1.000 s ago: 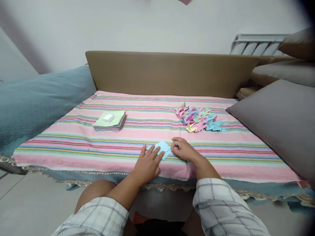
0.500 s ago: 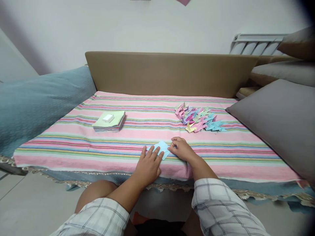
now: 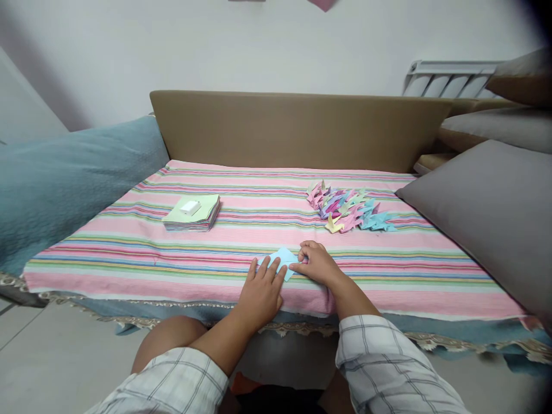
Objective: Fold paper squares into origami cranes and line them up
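A small sheet of light blue origami paper (image 3: 283, 254), folded into a pointed shape, lies flat on the striped cloth near the front edge. My left hand (image 3: 261, 290) rests on its left part with fingers stretched out and spread, covering some of it. At the right corner, my right hand (image 3: 318, 263) has its fingers curled in and its thumb reaching onto the paper. The edge between those fingers is too small to make out clearly. Several folded paper cranes (image 3: 349, 211) in pink, purple, yellow, green and blue are grouped beyond my right hand.
A stack of coloured paper squares (image 3: 192, 215) with a small white block (image 3: 190, 207) on top sits at the left. The striped cloth (image 3: 129, 247) covers a sofa seat with a brown backrest (image 3: 293, 129). Grey cushions (image 3: 487, 201) lean at the right, and a blue-covered armrest (image 3: 81, 172) stands left.
My right thumb has slid slightly left onto the paper, and the index finger has curled back from it. My left hand stays in place on the sheet.
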A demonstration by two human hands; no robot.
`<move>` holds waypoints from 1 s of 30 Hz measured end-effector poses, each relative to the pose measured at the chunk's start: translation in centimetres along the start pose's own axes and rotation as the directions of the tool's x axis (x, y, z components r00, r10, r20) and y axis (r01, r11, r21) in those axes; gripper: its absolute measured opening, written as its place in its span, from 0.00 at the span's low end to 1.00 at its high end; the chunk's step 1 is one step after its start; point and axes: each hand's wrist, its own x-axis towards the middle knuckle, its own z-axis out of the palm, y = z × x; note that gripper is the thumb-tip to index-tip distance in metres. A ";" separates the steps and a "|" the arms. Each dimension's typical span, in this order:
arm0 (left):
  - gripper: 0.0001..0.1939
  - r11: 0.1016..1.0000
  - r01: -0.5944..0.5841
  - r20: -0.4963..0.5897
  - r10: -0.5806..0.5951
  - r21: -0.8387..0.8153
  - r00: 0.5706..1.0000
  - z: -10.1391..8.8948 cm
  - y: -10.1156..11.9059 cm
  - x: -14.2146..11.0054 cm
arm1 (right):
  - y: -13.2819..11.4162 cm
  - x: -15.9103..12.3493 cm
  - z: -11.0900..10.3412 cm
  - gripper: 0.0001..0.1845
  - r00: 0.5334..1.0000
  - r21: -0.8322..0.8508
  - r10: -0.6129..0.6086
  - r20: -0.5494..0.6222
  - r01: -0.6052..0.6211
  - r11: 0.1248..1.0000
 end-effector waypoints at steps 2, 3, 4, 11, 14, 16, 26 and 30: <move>0.31 1.000 0.001 -0.002 -0.001 0.005 1.000 0.0 0.0 0.0 | -0.2 0.0 0.1 0.14 1.000 -0.005 0.010 -0.012 -0.010 1.000; 0.32 1.000 0.001 -0.001 -0.001 0.005 1.000 0.0 0.1 0.0 | -0.3 0.0 0.1 0.15 1.000 -0.007 0.012 -0.018 -0.012 1.000; 0.32 1.000 0.002 0.000 -0.002 0.005 1.000 0.1 0.1 0.0 | -0.4 -0.1 0.2 0.15 1.000 -0.010 0.013 -0.024 -0.013 1.000; 0.32 1.000 0.004 -0.001 -0.004 -0.001 1.000 0.1 0.0 -0.1 | 0.1 0.3 0.5 0.11 0.998 0.002 0.001 -0.056 -0.001 1.000; 0.32 1.000 0.005 0.000 -0.005 -0.011 1.000 0.1 0.0 -0.1 | 0.6 0.5 0.4 0.09 0.998 0.024 -0.031 -0.053 0.033 0.999; 0.31 1.000 0.006 0.003 -0.006 -0.015 1.000 0.1 -0.1 -0.1 | 0.7 0.6 0.1 0.07 0.998 0.034 -0.051 -0.047 0.052 0.998; 0.32 1.000 0.003 0.008 -0.003 -0.011 1.000 0.2 -0.2 -0.1 | -0.3 0.0 -1.0 0.10 0.975 0.165 0.032 -0.219 0.004 0.986; 0.31 1.000 0.004 0.011 -0.004 -0.023 1.000 0.3 -0.2 -0.2 | -1.9 -0.6 -0.3 0.14 0.965 0.157 -0.193 -0.178 0.221 0.962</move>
